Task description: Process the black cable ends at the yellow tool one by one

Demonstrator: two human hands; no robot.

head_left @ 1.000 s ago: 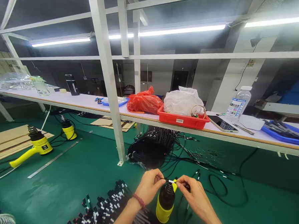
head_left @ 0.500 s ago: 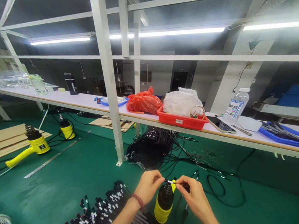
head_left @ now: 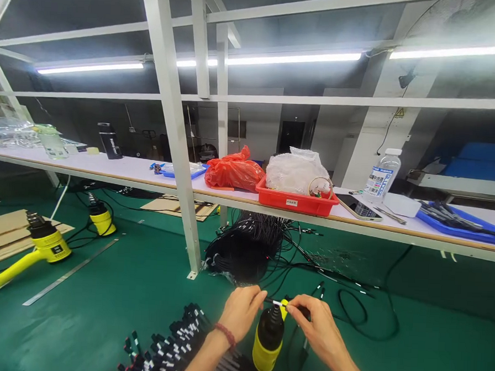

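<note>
Two bare hands pinch a thin black cable between fingertips and thumbs: the left hand (head_left: 241,313) at one side, the right hand (head_left: 314,325) at the other. The cable (head_left: 277,303), with a white band, stretches level just above the nozzle of an upright yellow heat gun (head_left: 267,347) on a green tabletop (head_left: 74,326). Beside the left forearm lies a pile of white-banded cables (head_left: 177,342). Behind, a shelf (head_left: 238,198) carries a red bag (head_left: 234,171), red tray (head_left: 292,203), phone (head_left: 359,207) and bottle (head_left: 381,178).
</note>
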